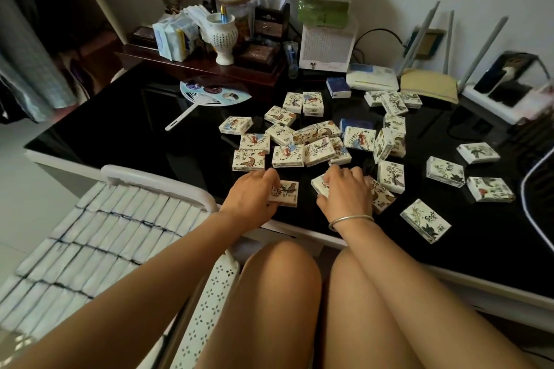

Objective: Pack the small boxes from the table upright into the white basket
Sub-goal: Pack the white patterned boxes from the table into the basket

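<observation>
Lifting two at once from the near edge of the black table (120, 135), each hand taking one. Calling, by the look of it, for a pinch on the narrow sides, tipping each box on edge during the lift and sliding it in tight against the packed rows (90, 234) standing in the white basket (159, 180), sitting just left of the table and looking mostly full. Reaching forward with both forearms low, palms facing down: left hand (254, 193) curling its fingers over the left end of a small box (286, 193) lying flat, right hand (344, 192) clamping fingers and thumb round a second box (318, 184), a bangle (350, 220) circling that wrist. Leaving many loose boxes (299, 141) lying scattered farther back.
</observation>
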A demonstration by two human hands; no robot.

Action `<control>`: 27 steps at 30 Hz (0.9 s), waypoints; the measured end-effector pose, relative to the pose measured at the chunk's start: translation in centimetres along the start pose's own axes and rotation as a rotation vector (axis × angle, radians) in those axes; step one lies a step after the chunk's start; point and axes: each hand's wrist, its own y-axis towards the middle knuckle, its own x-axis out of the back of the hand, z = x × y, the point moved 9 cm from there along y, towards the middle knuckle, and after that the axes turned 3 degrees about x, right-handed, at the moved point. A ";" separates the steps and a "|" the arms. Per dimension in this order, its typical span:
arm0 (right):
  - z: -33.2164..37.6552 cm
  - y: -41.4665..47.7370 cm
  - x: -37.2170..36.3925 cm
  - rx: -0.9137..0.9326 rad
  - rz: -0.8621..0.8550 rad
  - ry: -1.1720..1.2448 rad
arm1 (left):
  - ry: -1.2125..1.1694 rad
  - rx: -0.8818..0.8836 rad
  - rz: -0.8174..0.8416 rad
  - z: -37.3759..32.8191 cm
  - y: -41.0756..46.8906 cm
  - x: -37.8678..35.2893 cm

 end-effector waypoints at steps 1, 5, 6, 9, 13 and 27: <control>0.2 -0.2 0.0 0.013 0.002 0.051 | -0.005 0.006 0.008 0.1 -0.1 0.1; 1.2 -1.7 1.1 0.036 -0.055 0.419 | -0.141 0.020 -0.010 0.8 -1.5 1.9; 1.5 -2.1 1.7 0.036 -0.078 0.543 | -0.205 0.026 -0.031 1.1 -2.1 2.7; 3.9 -3.9 2.9 0.066 -0.091 0.802 | -0.365 0.042 -0.092 2.3 -5.3 5.6; 9.2 -7.0 4.6 0.104 -0.006 1.120 | -0.431 0.063 -0.117 3.9 -11.2 8.6; 25.9 -21.5 4.8 0.299 0.482 1.222 | -0.693 0.375 -0.165 14.9 -32.6 11.0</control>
